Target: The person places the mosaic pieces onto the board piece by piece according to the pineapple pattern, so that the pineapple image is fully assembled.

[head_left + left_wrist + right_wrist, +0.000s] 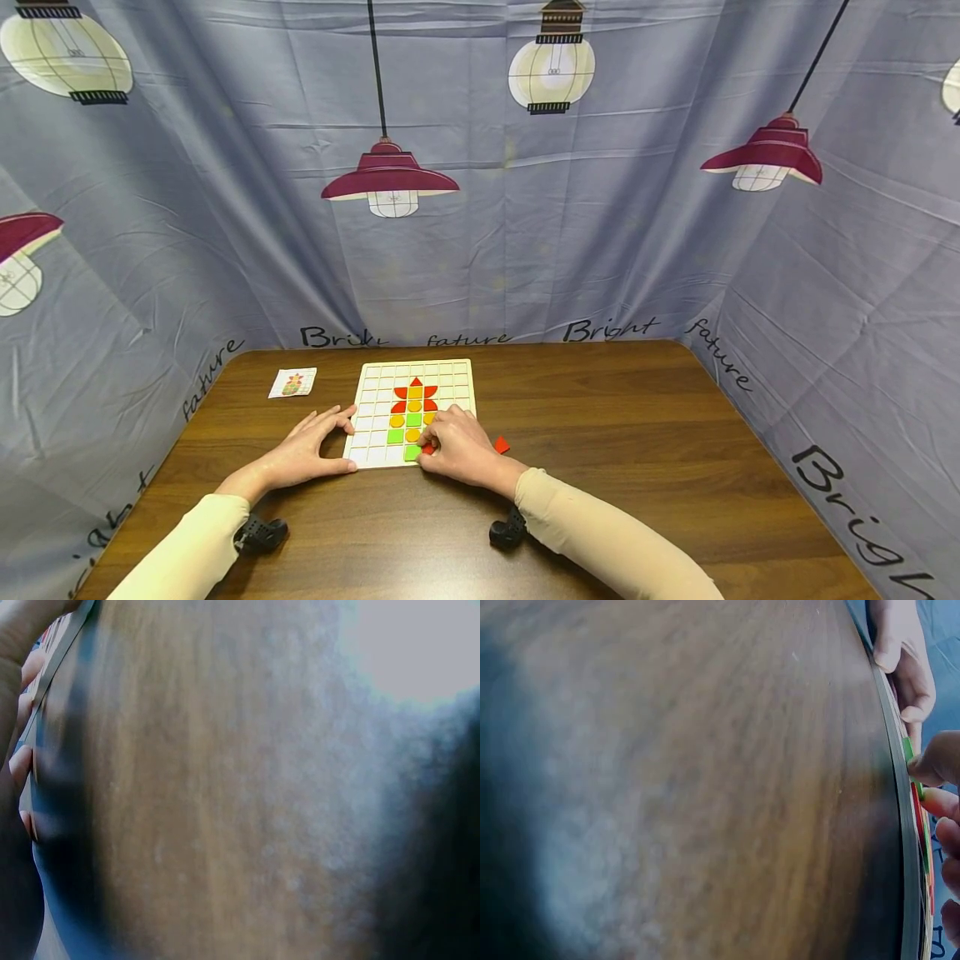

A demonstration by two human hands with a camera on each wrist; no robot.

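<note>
A pale gridded board (375,392) lies on the table and carries a figure of red, orange and green tiles. My left hand (307,450) rests along the board's left edge, thumb at the near corner and fingertips farther back, thumb and fingers spread apart. My right hand (461,446) is over the board's near right part. Its thumb and index finger pinch a green square tile (412,452) in the near row; in the right wrist view the green tile (908,748) shows at the fingertips. A red tile (427,448) beside it is partly covered by those fingers.
A loose red tile (501,445) lies on the table right of the board, near the right wrist. A small picture card (292,382) with a similar figure lies at the back left. Curtains (480,250) enclose the brown table (600,433).
</note>
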